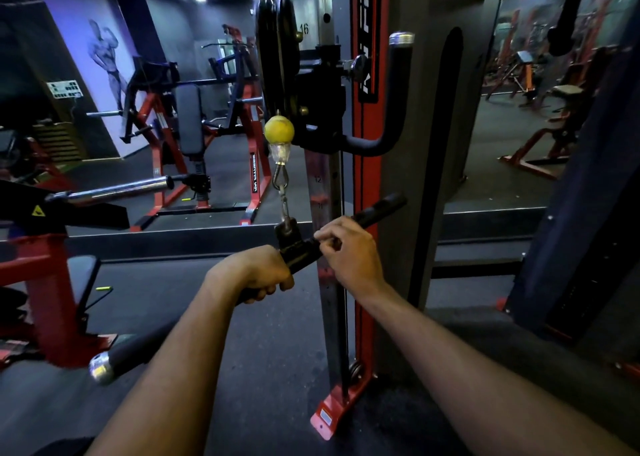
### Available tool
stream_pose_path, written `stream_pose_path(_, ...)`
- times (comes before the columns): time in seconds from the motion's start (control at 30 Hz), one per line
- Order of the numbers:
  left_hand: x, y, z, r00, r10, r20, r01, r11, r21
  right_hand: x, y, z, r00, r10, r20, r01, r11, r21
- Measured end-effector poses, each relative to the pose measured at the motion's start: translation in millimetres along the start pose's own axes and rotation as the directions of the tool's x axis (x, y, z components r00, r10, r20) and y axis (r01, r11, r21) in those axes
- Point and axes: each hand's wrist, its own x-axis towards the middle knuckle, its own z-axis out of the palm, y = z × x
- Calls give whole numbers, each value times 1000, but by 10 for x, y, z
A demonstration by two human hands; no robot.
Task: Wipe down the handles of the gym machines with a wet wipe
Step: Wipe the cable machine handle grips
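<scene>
A long black bar handle [377, 209] hangs tilted from the cable machine by a chain [284, 206] and clip under a yellow ball stopper [279, 129]. Its chrome end cap [100, 369] points low left and its other end rises to the right. My left hand [263, 275] grips the bar just left of the centre swivel. My right hand [349, 251] has its fingers curled over the bar just right of the swivel. No wet wipe shows in either hand; the palms are hidden.
The red and grey upright of the cable machine [367, 164] stands right behind the bar, with a curved black handle [398, 85] on its carriage. A red plate-loaded machine [194, 133] stands at the back left, a red frame [41, 282] at near left, and a mirror [536, 85] to the right.
</scene>
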Motion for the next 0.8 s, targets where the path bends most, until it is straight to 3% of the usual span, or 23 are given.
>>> stream_pose_path(0.13,38,-36,-8,998,44,-42,-42,998,46,-119,-156,-11,1000,-1,27,-4,986,167)
stream_pose_path(0.3,-155,-475,-203,986,160,38,-163,983,83,-221,-339,-20,995,-70,64,56,978,201)
stream_pose_path(0.47,-579,-1352,-253,975,102,-198,-58,974,218,-304,-379,-9,989,-123,84,104,973,206)
stream_pose_path(0.6,-762,-1680,-93,922,61,-382,54,957,285,-364,-480,169,979,-159,124,132,971,200)
stream_pose_path(0.8,-893,-1841,197,834,186,-520,-47,962,269,-370,-576,423,969,-213,124,196,971,138)
